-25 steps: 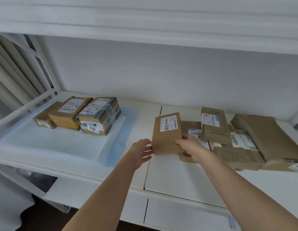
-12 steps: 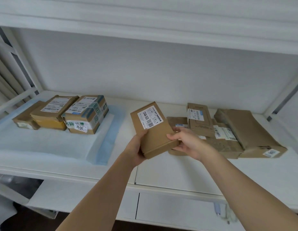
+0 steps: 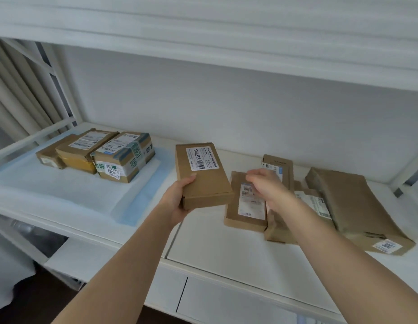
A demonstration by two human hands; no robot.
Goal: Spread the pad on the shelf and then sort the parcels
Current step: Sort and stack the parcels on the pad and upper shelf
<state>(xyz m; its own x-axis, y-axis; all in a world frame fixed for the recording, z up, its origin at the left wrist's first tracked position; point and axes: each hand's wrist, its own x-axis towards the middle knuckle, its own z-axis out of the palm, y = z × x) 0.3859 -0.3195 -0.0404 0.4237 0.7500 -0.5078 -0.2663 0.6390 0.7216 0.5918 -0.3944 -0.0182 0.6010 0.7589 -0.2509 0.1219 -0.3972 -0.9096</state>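
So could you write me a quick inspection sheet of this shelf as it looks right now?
Surface: white shelf, a seam running front to back down the middle.
Job's things: pad spread flat on the left; three parcels on it, side by side; one held box lifted; a loose pile of brown parcels on the right, overlapping.
Clutter: nothing seen.
Hands: left hand grips the held box by its near end; right hand hangs over the pile, blurred, holding nothing that shows.
Cables: nothing seen.
Surroundings: white wall behind, another shelf above, a white frame at the left end.
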